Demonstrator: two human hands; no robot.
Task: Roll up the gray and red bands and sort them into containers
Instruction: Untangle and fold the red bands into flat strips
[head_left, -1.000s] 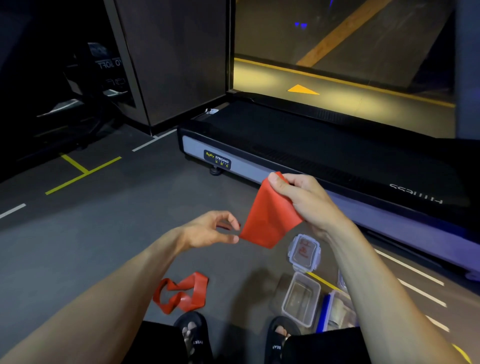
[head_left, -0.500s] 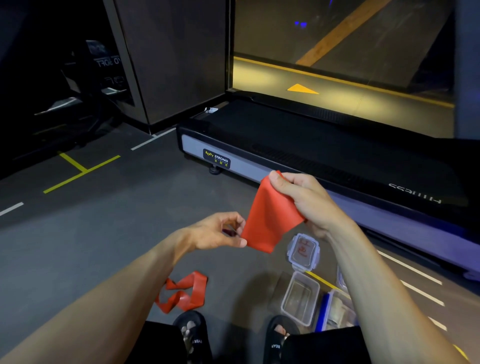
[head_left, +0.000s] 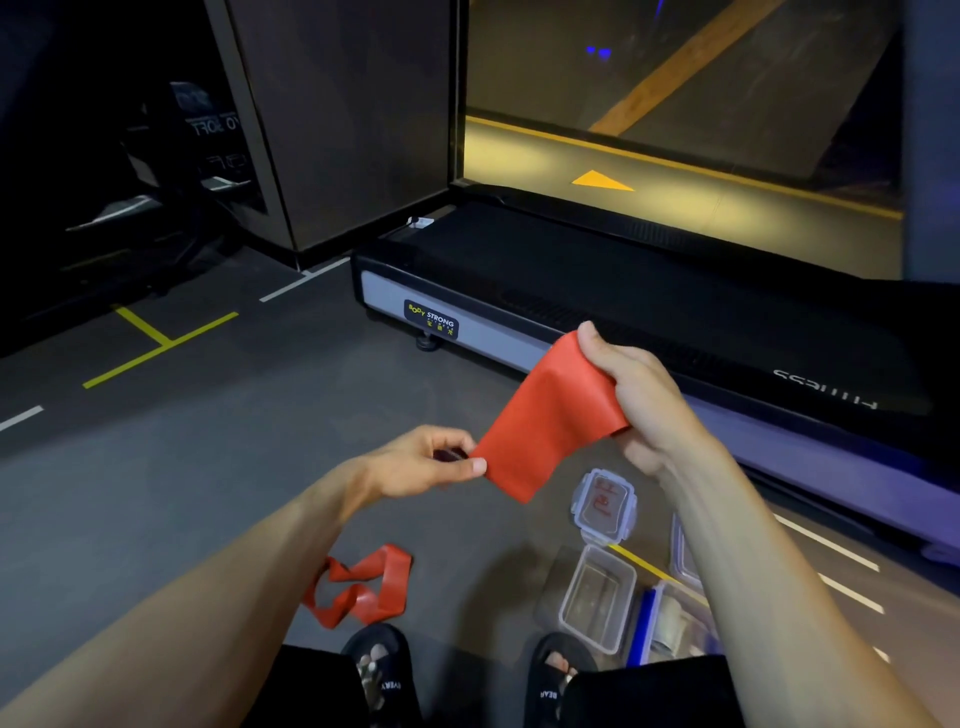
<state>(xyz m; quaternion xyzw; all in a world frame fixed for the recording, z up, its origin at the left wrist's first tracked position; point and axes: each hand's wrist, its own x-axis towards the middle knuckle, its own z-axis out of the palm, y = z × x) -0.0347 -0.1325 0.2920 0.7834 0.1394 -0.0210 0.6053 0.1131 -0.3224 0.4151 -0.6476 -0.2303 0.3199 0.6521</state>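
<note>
Left hand (head_left: 426, 462) now pinching red band (head_left: 545, 421)

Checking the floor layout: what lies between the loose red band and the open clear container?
In the head view, only bare gray floor separates the loose red band from the open clear container.

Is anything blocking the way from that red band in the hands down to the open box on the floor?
Nothing visible does. The flat red rubber band hangs between both hands, and the lidless clear plastic container sits on the floor below it, its opening unobstructed.
</note>
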